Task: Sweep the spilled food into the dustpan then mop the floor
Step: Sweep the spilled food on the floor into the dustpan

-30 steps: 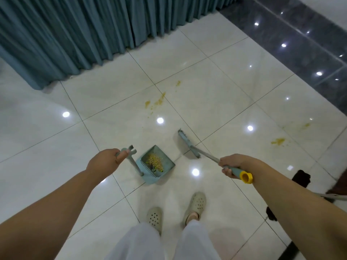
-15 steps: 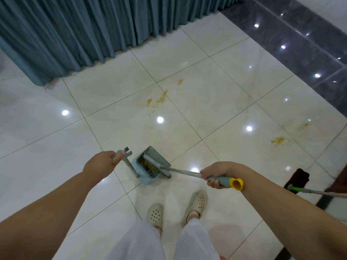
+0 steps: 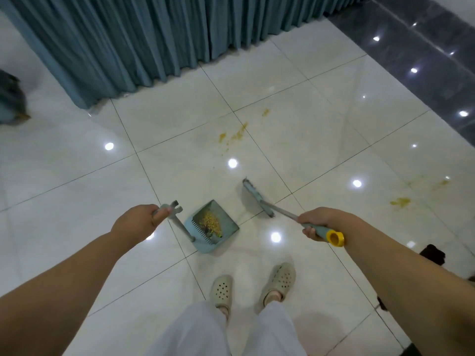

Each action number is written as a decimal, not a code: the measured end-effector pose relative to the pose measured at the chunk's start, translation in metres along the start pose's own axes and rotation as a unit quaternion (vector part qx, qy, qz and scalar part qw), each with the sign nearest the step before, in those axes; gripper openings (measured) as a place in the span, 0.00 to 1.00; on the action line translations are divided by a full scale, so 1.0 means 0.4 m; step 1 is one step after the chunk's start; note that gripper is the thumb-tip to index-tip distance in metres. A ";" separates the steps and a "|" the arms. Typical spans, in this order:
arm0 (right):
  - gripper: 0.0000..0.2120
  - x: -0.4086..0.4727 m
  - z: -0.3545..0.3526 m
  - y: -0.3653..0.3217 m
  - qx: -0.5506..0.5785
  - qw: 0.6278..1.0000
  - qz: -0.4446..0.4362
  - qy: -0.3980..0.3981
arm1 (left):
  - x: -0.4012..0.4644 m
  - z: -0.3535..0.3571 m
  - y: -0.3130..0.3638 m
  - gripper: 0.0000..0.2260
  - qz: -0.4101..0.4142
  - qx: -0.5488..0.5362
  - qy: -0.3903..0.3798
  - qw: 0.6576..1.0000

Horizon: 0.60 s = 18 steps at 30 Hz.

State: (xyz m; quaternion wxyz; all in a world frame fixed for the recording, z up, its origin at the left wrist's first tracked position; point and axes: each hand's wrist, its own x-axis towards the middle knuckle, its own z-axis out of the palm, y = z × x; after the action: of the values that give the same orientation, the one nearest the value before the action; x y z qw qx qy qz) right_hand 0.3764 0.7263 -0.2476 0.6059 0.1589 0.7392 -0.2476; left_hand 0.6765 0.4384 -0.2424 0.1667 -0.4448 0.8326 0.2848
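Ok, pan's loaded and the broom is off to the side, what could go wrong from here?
1. The dustpan holds a pile of yellow food near its open lip; if the left hand tilts the handle, it may spill back out.
2. Yellow smears ahead and a patch to the right remain; walking there could spread them.
3. The broom head, held by the right hand, may drag residue across clean tile.
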 end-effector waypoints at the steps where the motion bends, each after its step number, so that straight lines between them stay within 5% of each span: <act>1: 0.08 0.010 0.011 -0.003 -0.002 1.000 0.000 0.004 | -0.003 -0.001 -0.007 0.24 -0.003 0.002 0.002 1.000; 10: 0.05 0.014 0.173 0.029 -0.016 0.996 0.027 -0.079 | -0.010 0.019 -0.061 0.24 -0.017 -0.005 -0.005 1.000; 18: 0.05 -0.071 0.216 0.009 0.002 0.995 0.046 -0.086 | 0.007 -0.005 -0.059 0.21 -0.067 -0.110 -0.103 0.986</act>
State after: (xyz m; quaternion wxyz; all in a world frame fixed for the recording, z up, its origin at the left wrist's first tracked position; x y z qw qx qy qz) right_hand 0.4553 0.6829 -0.2330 0.6775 0.1722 0.6760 -0.2333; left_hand 0.6946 0.4249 -0.2502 0.2200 -0.4839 0.7427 0.4072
